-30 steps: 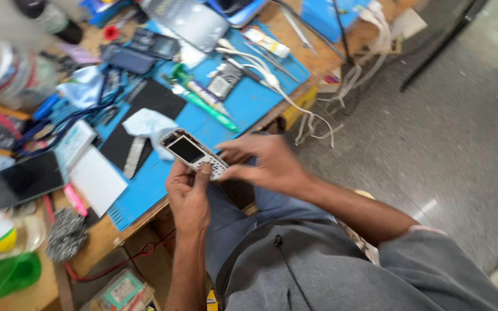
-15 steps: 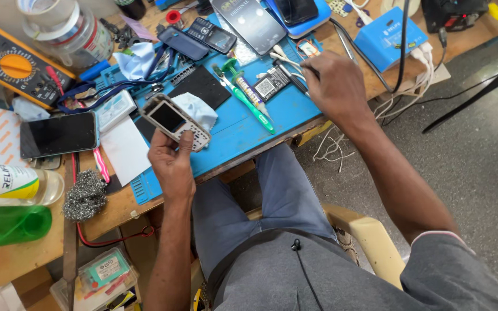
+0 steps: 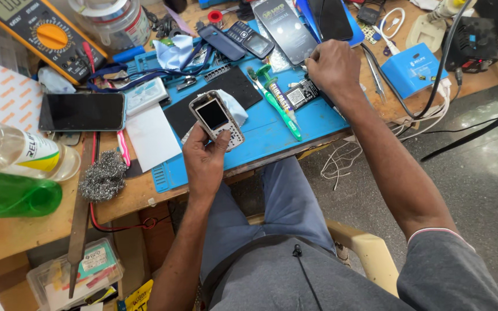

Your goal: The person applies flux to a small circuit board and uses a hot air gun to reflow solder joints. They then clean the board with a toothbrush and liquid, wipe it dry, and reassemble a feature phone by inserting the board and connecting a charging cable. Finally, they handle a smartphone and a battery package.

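Currently, we held a small keypad phone (image 3: 216, 120) in our left hand (image 3: 204, 161) while our right hand (image 3: 334, 68) reached among the parts at the far side of the blue mat (image 3: 272, 135).

We noted the left hand closed around the lower half of the phone, thumb on its edge, screen side up and tilted towards us, above the near part of the mat and a white cloth (image 3: 234, 106). The right hand was curled, knuckles up, by a small circuit board (image 3: 301, 95) and near the green toothbrush (image 3: 275, 101); whether it gripped anything we could not tell. In our judgement the step was best done by keeping the phone level and firmly pinched, lifting any small part straight up, and avoiding the loose cables (image 3: 399, 109) at the mat's right edge.
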